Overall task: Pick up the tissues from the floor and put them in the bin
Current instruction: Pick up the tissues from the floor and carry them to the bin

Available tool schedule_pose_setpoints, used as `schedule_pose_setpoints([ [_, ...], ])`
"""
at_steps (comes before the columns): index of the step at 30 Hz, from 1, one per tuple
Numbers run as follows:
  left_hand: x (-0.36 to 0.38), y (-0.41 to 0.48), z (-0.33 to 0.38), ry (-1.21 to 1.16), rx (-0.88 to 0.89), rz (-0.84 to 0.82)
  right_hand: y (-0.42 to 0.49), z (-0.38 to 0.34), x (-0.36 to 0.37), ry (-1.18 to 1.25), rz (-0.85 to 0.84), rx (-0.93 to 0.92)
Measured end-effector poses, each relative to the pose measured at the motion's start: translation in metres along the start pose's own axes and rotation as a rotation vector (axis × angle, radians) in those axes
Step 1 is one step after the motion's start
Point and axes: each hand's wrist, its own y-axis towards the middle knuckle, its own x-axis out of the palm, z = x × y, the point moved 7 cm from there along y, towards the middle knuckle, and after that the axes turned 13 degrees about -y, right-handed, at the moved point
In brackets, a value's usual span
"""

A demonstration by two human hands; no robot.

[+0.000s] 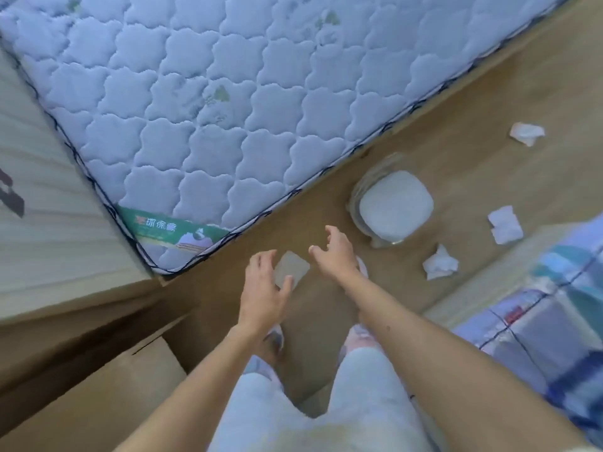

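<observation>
Head view, person standing, looking down at a wood floor between a quilted mattress (202, 102) and a second bed with a checked cover (554, 321).

Task items: three crumpled white tissues lie loose on the floor, all to the right of the bin (393, 208). Far tissue (527, 133) well apart from the bin; middle tissue (505, 224) just right of it; near tissue (440, 263) in front and to the right. The bin stands beside the mattress edge and shows a white liner or lid; which one, I cannot tell. A pale flat patch (292, 267) lies on the floor between the hands; it could be a flattened tissue, blur prevents a call.

Hands: left hand (264, 288) and right hand (336, 252) both extended forward and down, palms down, fingers spread and slightly curled, holding nothing. Right hand sits nearer the bin.

Judgement: the pose reads as a reach before a pick; no tissue is binned as far as visible.
</observation>
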Motion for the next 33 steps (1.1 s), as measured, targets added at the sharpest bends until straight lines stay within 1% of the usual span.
schedule_pose_setpoints([
  [4,0.038,0.013,-0.05,0.19,0.062,-0.221,-0.001,0.042,0.053,0.067,0.012,0.098],
  [8,0.09,0.035,-0.116,0.349,0.057,-0.375,0.017,0.089,0.108,0.117,0.011,0.171],
  [12,0.147,0.069,-0.182,0.464,0.068,-0.48,0.052,0.139,0.153,0.142,-0.002,0.216],
  [19,0.263,0.153,-0.303,0.634,-0.026,-0.619,0.139,0.231,0.215,0.175,0.008,0.258],
  [21,0.293,0.181,-0.337,0.656,-0.11,-0.617,0.165,0.256,0.228,0.19,0.022,0.262],
  [25,0.336,0.225,-0.408,0.61,-0.354,-0.587,0.206,0.304,0.238,0.213,0.081,0.268],
  [28,0.36,0.25,-0.455,0.485,-0.501,-0.489,0.236,0.358,0.227,0.175,0.128,0.278],
  [30,0.376,0.262,-0.48,0.386,-0.559,-0.422,0.252,0.405,0.209,0.128,0.162,0.313],
  [33,0.387,0.273,-0.507,0.368,-0.598,-0.368,0.267,0.474,0.181,0.108,0.199,0.397],
])
